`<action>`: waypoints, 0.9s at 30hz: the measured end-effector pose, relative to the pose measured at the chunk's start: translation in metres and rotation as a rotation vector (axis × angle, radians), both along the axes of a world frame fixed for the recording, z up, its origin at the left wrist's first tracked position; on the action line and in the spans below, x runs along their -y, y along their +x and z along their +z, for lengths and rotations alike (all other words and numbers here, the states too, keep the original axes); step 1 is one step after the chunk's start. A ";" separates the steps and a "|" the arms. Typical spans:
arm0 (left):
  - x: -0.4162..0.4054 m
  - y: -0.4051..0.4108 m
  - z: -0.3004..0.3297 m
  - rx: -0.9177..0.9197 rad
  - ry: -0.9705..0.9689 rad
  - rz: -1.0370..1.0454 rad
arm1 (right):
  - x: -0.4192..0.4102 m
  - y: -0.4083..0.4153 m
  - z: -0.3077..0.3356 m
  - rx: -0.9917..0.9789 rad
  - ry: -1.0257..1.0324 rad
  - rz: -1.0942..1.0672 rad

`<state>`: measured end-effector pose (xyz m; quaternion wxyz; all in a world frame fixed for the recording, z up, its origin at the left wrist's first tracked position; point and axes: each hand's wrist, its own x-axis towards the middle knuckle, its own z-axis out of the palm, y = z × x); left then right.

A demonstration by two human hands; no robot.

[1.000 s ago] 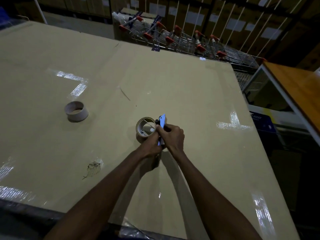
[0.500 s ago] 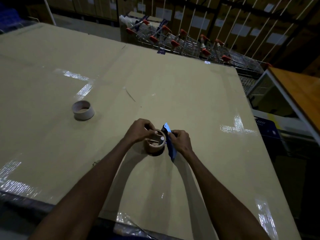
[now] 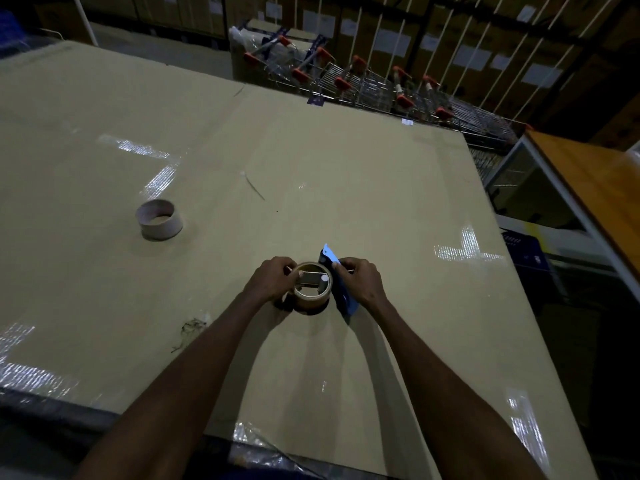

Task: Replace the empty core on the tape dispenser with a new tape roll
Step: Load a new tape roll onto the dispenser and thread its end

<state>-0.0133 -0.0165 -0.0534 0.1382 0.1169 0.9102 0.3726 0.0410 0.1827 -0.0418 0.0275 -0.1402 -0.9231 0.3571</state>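
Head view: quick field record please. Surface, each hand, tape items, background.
surface: cardboard-covered table
left hand: grip on brown tape roll
right hand: grip on blue tape dispenser
roll position: on dispenser, opening facing up
empty core: lying apart, far left of both hands
background: shopping carts

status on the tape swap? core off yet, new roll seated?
Done: the bare cardboard core lies alone on the cardboard-covered table, off to the left. In hand: the left hand grips the brown tape roll sitting over the blue tape dispenser, which the right hand steadies. Left: whether it is fully seated is unclear; no tape visibly threaded yet.
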 end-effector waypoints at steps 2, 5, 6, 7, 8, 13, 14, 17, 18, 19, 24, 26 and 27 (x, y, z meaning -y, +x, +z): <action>-0.002 0.002 0.001 0.031 -0.004 -0.005 | 0.001 0.002 -0.002 -0.009 0.074 0.010; -0.001 0.001 0.002 0.082 0.028 -0.056 | 0.002 0.004 -0.002 0.000 0.105 -0.011; 0.001 0.001 0.004 0.095 0.045 -0.082 | 0.002 0.004 -0.001 0.002 0.080 -0.022; 0.003 0.002 0.006 0.113 0.092 -0.107 | 0.001 0.005 -0.001 0.007 0.042 -0.046; 0.004 0.005 0.010 0.151 0.186 -0.125 | -0.001 0.006 -0.003 0.007 -0.002 -0.083; 0.009 0.018 0.031 0.467 0.558 -0.114 | -0.010 0.013 -0.009 -0.041 -0.408 -0.249; 0.008 0.018 0.033 0.502 0.555 -0.123 | -0.010 0.015 -0.007 -0.056 -0.479 -0.253; 0.005 0.018 0.033 0.535 0.577 -0.124 | -0.009 0.020 -0.002 -0.089 -0.558 -0.291; 0.004 0.017 0.033 0.527 0.594 -0.119 | -0.009 0.020 -0.003 -0.093 -0.555 -0.307; 0.004 0.017 0.032 0.522 0.612 -0.109 | -0.010 0.020 -0.006 -0.090 -0.531 -0.322; 0.003 0.013 0.020 0.452 0.522 -0.088 | -0.014 0.020 -0.006 -0.040 -0.329 -0.346; 0.003 0.014 0.012 0.385 0.431 -0.143 | -0.011 0.023 0.002 -0.011 -0.211 -0.322; 0.003 0.014 0.006 0.334 0.368 -0.185 | -0.009 0.024 0.004 0.003 -0.158 -0.309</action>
